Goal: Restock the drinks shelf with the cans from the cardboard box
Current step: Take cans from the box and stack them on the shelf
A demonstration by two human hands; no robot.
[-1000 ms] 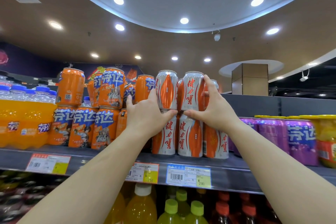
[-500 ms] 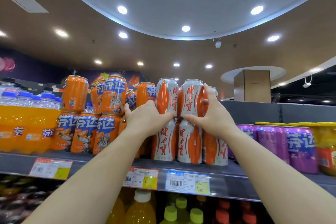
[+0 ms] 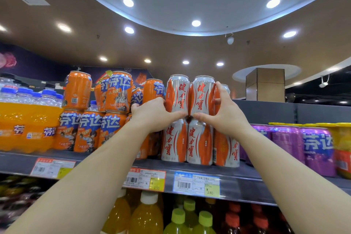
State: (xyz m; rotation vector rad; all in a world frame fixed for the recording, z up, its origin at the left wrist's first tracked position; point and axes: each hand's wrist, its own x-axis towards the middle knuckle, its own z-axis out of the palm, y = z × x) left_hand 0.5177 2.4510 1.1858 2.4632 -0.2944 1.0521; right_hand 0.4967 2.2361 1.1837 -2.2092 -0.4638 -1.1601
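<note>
Two silver-and-orange cans stand stacked on a lower row of the same cans (image 3: 198, 142) on the grey drinks shelf (image 3: 245, 180). My left hand (image 3: 152, 116) grips the base of the left upper can (image 3: 177, 93), thumb across its front. My right hand (image 3: 222, 114) grips the right upper can (image 3: 203, 94), fingers round its right side and thumb under its base. The thumbs almost meet between the cans. The cardboard box is out of view.
Orange Fanta cans (image 3: 117, 91) are stacked two high to the left, with orange soda bottles (image 3: 22, 123) beyond. Purple cans (image 3: 317, 148) stand to the right. Price tags (image 3: 196, 184) hang on the shelf edge; bottles (image 3: 148, 214) fill the shelf below.
Both hands stay on the two upper cans, which sit slightly closer together and turned with their lettering facing front. The view has tilted up a little.
</note>
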